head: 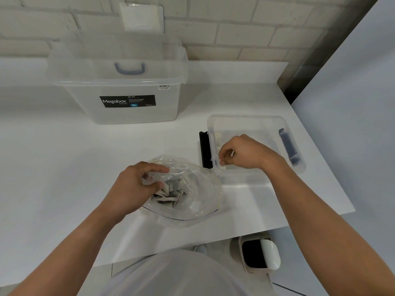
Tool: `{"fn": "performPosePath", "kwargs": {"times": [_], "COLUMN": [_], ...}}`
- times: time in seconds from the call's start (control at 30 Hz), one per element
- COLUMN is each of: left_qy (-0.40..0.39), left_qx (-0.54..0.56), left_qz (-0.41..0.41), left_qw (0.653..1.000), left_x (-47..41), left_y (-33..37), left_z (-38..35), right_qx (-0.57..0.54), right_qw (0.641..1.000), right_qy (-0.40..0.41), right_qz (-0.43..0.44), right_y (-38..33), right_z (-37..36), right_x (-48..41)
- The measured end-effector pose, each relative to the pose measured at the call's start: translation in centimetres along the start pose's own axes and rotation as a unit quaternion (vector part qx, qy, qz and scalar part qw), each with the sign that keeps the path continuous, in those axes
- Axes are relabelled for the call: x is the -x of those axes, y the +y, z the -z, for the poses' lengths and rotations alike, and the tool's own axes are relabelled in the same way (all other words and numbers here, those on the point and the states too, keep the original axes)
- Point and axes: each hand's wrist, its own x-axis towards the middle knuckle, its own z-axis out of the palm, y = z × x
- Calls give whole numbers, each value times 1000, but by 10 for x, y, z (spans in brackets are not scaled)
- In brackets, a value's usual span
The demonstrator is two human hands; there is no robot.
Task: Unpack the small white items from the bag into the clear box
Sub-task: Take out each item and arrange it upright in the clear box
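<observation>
My left hand (132,184) grips the bag (198,201) at the near-left edge of its mouth. Thumb and fingers are curled into the thin film, the wrist is bent down and the forearm comes in low from my body. The film is soft, crinkly and slick, and I judge it would collapse or slide on the table if I let go, so the rim is the right place to hold it. Just right of my fingertips, inside the mouth, lie the packets (168,194): small, flat, white sachets heaped loosely. They look very light and limp, so I would take each by an edge or corner with a fingertip pinch. None should break, though several may cling and come up together. My right hand (245,152) is well right of the bag, over the near-left corner of the box (256,119), palm down and wrist arched. Its fingers are drawn together, and thumb and fingertips pinch what looks like one packet (222,164) just inside the wall. Beyond my knuckles, against the left wall, pale items (218,137) already lie in the box, blurred by the plastic.
</observation>
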Motion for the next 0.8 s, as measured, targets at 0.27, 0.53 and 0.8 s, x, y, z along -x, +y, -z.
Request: {"fn": "performPosePath", "kwargs": {"times": [0.27,0.53,0.8], "left_qy": [35,-4,-66], "left_qx": [-168,-179,-171], "left_qz": [-99,-119,-152], "left_qw": [980,977,971], "left_x": [3,8,11], "left_y": [-10,-14,-26], "left_z": [-5,2,15], "right_qx": [-227,-30,22], "right_qw": [947,994,988], "right_qy": [215,47,119], "right_qz": [68,99,99], "right_y": [-64,-122,-139], "right_z": [17,-87,-111], "right_x": [69,55,51]}}
